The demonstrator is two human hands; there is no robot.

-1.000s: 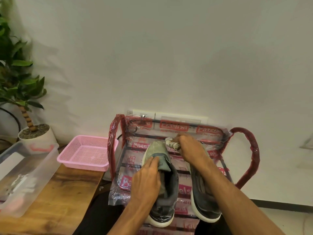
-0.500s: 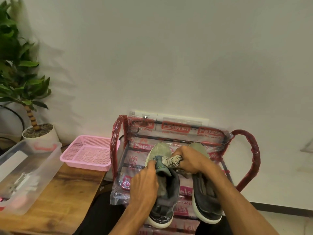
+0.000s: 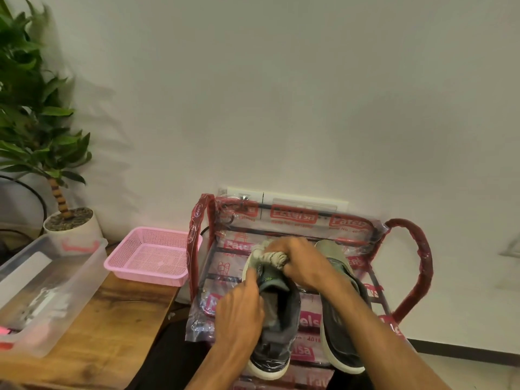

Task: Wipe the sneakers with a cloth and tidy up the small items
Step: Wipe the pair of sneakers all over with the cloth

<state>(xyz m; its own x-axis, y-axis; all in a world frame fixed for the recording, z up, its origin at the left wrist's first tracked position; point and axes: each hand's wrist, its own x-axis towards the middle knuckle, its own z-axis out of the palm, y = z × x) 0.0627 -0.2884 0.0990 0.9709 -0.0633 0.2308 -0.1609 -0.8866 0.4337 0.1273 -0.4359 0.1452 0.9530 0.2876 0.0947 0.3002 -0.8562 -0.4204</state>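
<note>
Where the head view looks down, we enter the pair first: the left sneaker (image 3: 277, 319) and the right sneaker (image 3: 340, 327) lie side by side, toes toward the wall (image 3: 281, 94), on a rack (image 3: 410, 277) wrapped in clear plastic with red print.

Item, left hand (image 3: 239, 311): it grips the left sneaker at its opening, fingers curled over the side by the tongue. We cannot see the thumb.

Item, right hand (image 3: 302, 263): its fingers are curled round a bunched cloth (image 3: 271, 256), pale with dark stripes, which is pressed onto the toe of the left sneaker. Most of the cloth is hidden inside the fist. The right forearm crosses the right sneaker and covers part of its inner side.

Item, pink basket (image 3: 149, 257): it sits on the far corner of the wooden table (image 3: 112, 333), just beside the rack.

Item, clear box (image 3: 56, 282): it is on the table near the basket and cut off by the left edge. Its contents show only as pale and pink smudges, and we cannot tell what they are.

Item, potted plant (image 3: 42, 122): it stands behind the box, its leaves blurred and cut off at the top left.

Item, white wall plate (image 3: 304, 199): it is behind the rack, with its lower part hidden. The rack's near end runs out of the frame, and its lettering is only partly legible.
</note>
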